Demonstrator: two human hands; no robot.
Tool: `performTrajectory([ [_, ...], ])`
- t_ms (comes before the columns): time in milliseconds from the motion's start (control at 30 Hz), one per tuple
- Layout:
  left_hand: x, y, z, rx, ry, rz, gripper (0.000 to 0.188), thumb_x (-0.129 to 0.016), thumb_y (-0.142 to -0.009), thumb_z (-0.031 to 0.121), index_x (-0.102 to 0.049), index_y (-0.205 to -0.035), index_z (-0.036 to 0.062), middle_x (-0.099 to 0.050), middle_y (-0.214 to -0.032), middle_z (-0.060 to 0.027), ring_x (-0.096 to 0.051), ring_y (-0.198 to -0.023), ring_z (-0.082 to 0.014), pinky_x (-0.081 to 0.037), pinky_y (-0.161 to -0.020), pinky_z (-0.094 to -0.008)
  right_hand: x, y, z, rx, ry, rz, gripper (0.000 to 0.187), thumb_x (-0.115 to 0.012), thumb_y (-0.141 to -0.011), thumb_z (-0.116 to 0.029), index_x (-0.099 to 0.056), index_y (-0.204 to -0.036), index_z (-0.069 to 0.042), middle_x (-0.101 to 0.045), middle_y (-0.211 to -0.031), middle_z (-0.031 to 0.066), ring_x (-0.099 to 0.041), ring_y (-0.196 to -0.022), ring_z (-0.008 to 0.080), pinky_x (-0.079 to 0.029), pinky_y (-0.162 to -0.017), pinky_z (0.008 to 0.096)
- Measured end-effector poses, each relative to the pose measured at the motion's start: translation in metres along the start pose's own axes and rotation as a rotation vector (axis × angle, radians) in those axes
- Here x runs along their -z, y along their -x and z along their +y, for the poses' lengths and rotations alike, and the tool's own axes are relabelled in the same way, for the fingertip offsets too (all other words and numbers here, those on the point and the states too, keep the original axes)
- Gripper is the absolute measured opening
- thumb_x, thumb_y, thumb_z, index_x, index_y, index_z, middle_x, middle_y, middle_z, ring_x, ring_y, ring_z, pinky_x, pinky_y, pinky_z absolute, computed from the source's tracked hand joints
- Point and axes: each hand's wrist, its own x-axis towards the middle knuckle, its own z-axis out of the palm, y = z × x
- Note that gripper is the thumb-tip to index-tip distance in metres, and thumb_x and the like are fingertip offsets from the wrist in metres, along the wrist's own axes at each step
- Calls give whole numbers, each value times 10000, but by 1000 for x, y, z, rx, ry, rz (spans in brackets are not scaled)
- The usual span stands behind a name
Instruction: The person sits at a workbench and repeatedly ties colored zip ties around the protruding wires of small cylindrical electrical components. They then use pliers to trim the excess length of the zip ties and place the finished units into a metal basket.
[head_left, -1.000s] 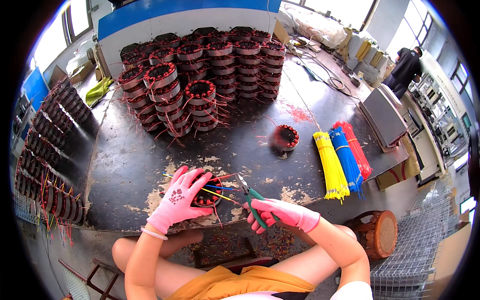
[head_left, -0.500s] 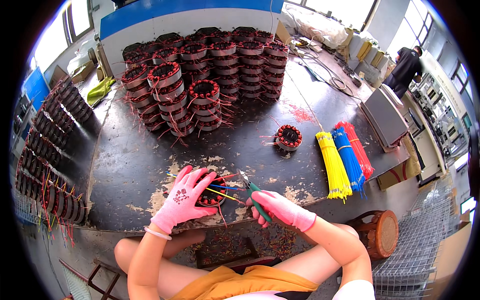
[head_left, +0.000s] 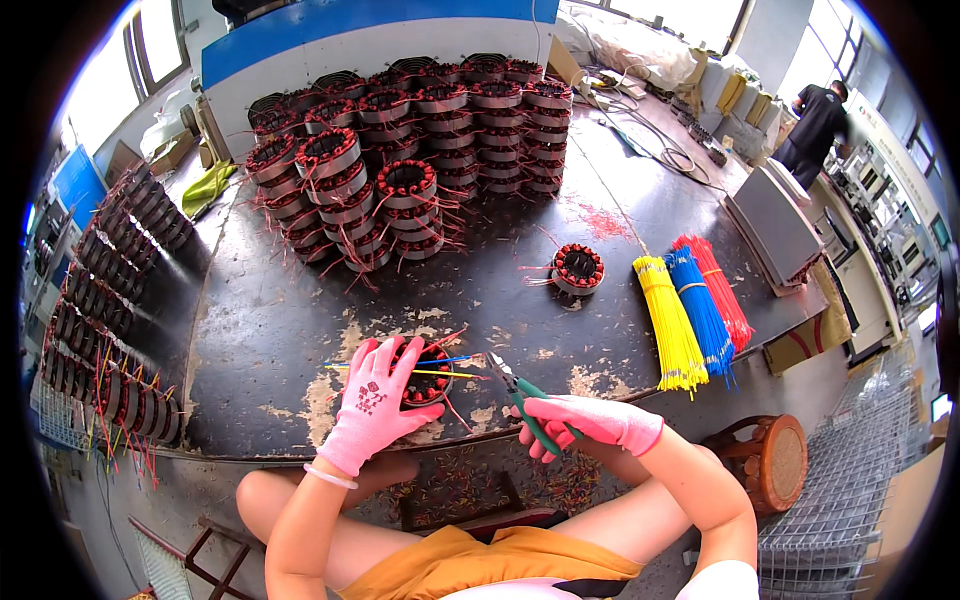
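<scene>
My left hand (head_left: 373, 402), in a pink glove, rests over a round motor stator (head_left: 428, 385) with copper windings at the near edge of the dark workbench (head_left: 270, 330). Thin yellow, blue and red wires (head_left: 440, 368) stick out of the stator to the right. My right hand (head_left: 590, 422), also gloved in pink, grips green-handled pliers (head_left: 522, 396); their jaws point up and left toward the wire ends, a little apart from them.
One lone stator (head_left: 578, 268) lies mid-bench. Many stacked stators (head_left: 420, 140) fill the back, more line a rack (head_left: 100, 310) at left. Bundles of yellow (head_left: 668, 325), blue (head_left: 700, 310) and red sleeves (head_left: 718, 292) lie at right. A wooden stool (head_left: 765, 460) stands lower right; a person (head_left: 815, 125) far right.
My right hand with the pliers has drawn back slightly to the right, away from the stator. My left hand stays on the stator with little movement.
</scene>
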Motion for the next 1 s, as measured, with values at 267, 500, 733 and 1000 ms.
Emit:
performTrajectory([
  [267, 0, 0, 0, 1, 17, -3, 964, -862, -723, 478, -453, -1525, 136, -464, -1487, -182, -393, -1377, -490, -310, -1184, -560, -7, 0, -14, 10, 6, 31, 611, -577, -999, -560, -558, -1274, -15, -660, -1010, 87, -686, -828, 151, -573, -736, 298],
  [500, 0, 1, 0, 9, 16, -1, 970, -865, -723, 468, -444, -1532, 138, -459, -1489, -184, -385, -1383, -489, -313, -1182, -563, -18, -4, -18, 16, -78, 101, 486, -609, -1010, -455, -584, -1267, -43, -661, -991, 86, -687, -811, 160, -566, -709, 293],
  [733, 0, 1, -1, -4, 31, 9, 968, -869, -715, 439, -449, -1530, 130, -459, -1489, -189, -388, -1375, -493, -324, -1173, -567, -14, -10, -12, 70, -4, 68, 579, -604, -989, -582, -534, -1208, -50, -645, -1000, 75, -688, -792, 154, -577, -657, 309],
  [1000, 0, 0, 1, -1, 35, 7, 962, -863, -720, 440, -451, -1530, 126, -467, -1483, -197, -390, -1373, -498, -322, -1175, -567, -16, -7, -12, 69, 6, 112, 528, -597, -1001, -552, -557, -1167, -52, -646, -935, 64, -671, -730, 133, -562, -611, 293],
])
